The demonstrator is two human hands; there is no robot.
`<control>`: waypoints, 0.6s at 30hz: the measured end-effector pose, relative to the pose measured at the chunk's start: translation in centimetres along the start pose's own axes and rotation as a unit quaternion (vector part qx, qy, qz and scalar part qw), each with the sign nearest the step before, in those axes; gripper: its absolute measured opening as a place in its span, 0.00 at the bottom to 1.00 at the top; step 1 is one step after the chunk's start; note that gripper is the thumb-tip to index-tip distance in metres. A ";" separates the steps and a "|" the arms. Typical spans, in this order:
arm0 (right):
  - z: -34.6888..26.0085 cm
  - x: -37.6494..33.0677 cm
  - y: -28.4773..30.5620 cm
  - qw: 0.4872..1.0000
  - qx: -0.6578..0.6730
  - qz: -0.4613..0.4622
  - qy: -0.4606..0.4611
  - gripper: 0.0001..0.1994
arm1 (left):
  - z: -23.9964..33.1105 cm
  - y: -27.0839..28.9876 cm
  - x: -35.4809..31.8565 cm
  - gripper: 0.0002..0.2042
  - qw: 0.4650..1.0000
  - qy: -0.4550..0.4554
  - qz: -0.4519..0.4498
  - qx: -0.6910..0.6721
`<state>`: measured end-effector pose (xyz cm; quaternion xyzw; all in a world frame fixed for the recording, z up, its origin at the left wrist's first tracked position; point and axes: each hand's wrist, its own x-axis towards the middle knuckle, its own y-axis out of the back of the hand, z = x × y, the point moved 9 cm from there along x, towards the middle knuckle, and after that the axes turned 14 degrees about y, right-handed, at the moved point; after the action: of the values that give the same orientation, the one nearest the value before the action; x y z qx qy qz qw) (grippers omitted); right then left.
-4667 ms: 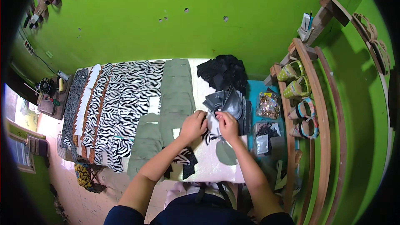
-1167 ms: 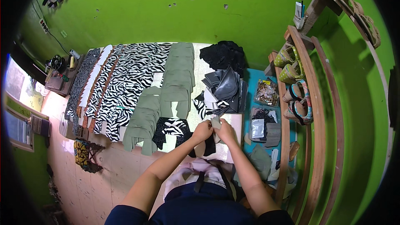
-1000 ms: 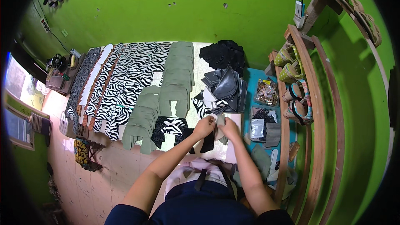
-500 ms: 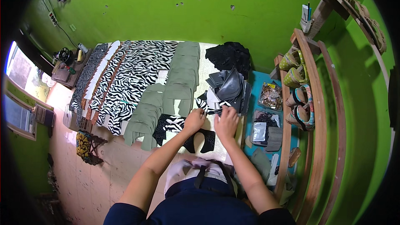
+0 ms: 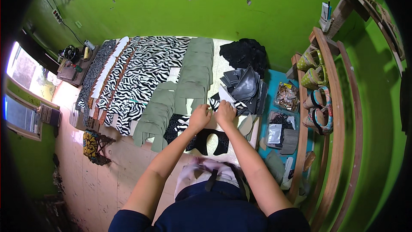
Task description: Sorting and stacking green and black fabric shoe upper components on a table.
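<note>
My left hand (image 5: 200, 117) and my right hand (image 5: 225, 114) are close together over the near part of the table. Their fingers are bent around the edges of a small zebra-print cut piece (image 5: 213, 104) between them; the fingertips are partly hidden. Just below my hands lies a black patterned U-shaped piece (image 5: 219, 141). More black-and-white pieces (image 5: 180, 122) lie to the left of my left hand. Beyond my right hand is a pile of dark glossy cut pieces (image 5: 244, 85), with a white piece (image 5: 225, 94) at its near edge.
Overlapping olive-green cut pieces (image 5: 195, 68) and zebra-print rows (image 5: 141, 71) cover the table's left. Black cloth (image 5: 244, 53) is bunched at the back. On the right, clear packs (image 5: 286, 96) lie on a blue surface (image 5: 271, 77) beside a wooden rack (image 5: 332, 103) holding sandals (image 5: 315, 77).
My right hand has moved left, closer to my left hand, and its fingers have drawn together. Grey-green pieces to its right have come into sight. The whole view has shifted slightly.
</note>
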<state>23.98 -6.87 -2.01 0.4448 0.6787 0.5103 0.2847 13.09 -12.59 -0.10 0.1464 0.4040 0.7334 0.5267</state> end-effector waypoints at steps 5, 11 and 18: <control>-0.2 -0.6 0.0 0.981 0.190 -0.033 0.035 0.10 | 1.3 2.5 -1.4 0.21 0.995 -0.084 0.056 0.023; -1.4 -3.8 1.0 0.895 0.430 -0.082 0.086 0.10 | 1.8 2.4 -2.8 0.15 0.984 -0.172 0.015 0.044; 0.7 -8.2 -1.0 0.926 0.353 -0.125 0.045 0.12 | -0.8 -1.4 -5.3 0.12 0.975 -0.142 -0.154 0.068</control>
<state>27.88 -14.03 -3.70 0.4048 0.8772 0.2172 0.1395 15.55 -17.49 -0.53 0.2207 0.3917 0.5861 0.6740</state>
